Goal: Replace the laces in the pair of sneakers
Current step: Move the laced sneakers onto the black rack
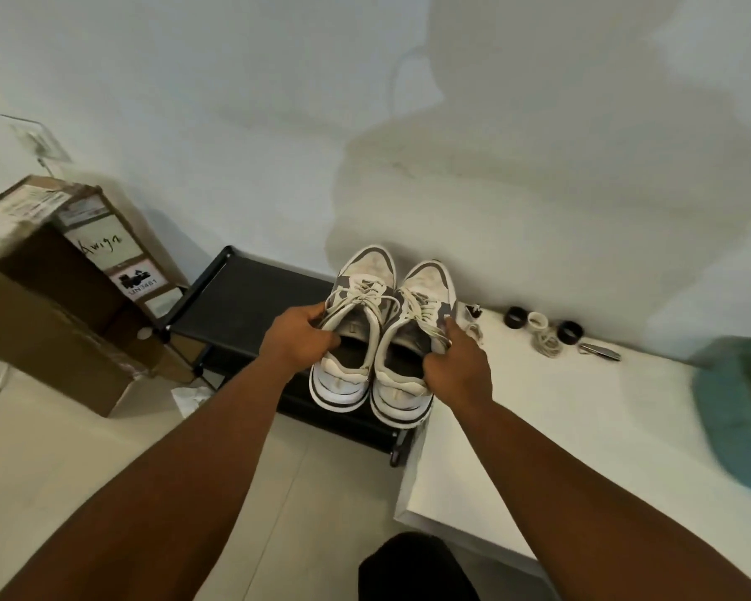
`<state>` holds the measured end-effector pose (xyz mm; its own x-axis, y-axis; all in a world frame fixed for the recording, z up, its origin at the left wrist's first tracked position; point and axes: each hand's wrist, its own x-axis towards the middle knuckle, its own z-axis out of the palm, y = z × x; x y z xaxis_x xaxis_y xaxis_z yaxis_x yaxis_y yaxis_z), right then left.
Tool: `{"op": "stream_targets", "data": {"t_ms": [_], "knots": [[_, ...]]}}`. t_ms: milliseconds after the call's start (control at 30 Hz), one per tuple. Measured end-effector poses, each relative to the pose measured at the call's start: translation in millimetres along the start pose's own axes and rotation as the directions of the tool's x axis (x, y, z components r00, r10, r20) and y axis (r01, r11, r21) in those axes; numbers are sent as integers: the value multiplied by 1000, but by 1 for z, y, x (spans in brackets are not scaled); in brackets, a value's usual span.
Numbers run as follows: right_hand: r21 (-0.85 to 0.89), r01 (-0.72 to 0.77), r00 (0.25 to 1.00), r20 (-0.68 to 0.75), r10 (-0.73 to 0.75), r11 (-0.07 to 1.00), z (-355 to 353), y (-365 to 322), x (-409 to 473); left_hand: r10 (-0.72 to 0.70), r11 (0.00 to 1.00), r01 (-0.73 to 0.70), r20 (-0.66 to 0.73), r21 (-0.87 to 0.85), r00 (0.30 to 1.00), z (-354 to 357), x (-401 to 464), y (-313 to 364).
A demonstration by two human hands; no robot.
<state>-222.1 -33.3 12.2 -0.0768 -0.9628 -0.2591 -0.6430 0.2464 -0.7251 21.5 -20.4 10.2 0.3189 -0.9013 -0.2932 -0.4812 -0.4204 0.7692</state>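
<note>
You are holding the pair of sneakers in the air, side by side, toes pointing to 12 o'clock, over the gap between the black shoe rack (243,292) and the white counter (538,409). Your left hand (293,340) is gripping the left sneaker (356,340) at its collar, fingers curled round the rim; your right hand (456,366) is gripping the right sneaker (412,349) the same way, thumb over the old laces (421,308), which are still threaded and worn.

You are probably carrying them toward the counter at 3 o'clock. Set both down flat, heels toward you, so both hands are free to unpick the knots. A loose coil of pale cord (547,342), possibly the new laces, is lying at 2 o'clock among small rings.

At 9 o'clock, the cardboard box (61,305) is showing handwriting like "Awign" and a label reading "UN3481".
</note>
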Motion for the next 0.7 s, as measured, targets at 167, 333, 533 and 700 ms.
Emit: {"op": "stream_targets", "data": {"t_ms": [167,333,533,700], "knots": [[11,8,999,49,-8,1000,51,-3,24,-51,999,51,0,8,999,-8,38,-41],[-29,42,996,80,-40,999,80,4,37,-39,999,39,-33,6,999,-4,64,-63],[-116,21,997,79,-12,993,99,17,52,-74,994,75,-24,82,997,8,79,-86],[-132,25,995,103,-11,991,104,21,65,-45,986,51,-42,160,998,15,83,-81]]}}
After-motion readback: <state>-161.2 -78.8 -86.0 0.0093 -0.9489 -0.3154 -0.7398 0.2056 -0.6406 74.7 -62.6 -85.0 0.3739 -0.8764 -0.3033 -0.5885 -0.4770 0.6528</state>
